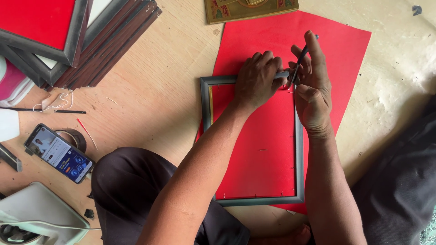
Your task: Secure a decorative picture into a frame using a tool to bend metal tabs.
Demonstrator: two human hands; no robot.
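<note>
On the red sheet (336, 50) lies our grey frame (206, 104), face down, long axis running near to far. Small pins already line its right and near edges. Our left hand (256, 81) presses the far rail, fingers curled; our right hand (313, 88) pinches a dark thin tool (300, 59) at the far-right corner.

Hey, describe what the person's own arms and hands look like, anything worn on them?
Both forearms are bare right up to the bottom edge of the picture, with no sleeves in sight. The left hand and the right hand wear no gloves. No ring, watch or bracelet shows on either wrist or on the fingers that can be seen. Dark trousers cover the knee below the left arm.
</note>
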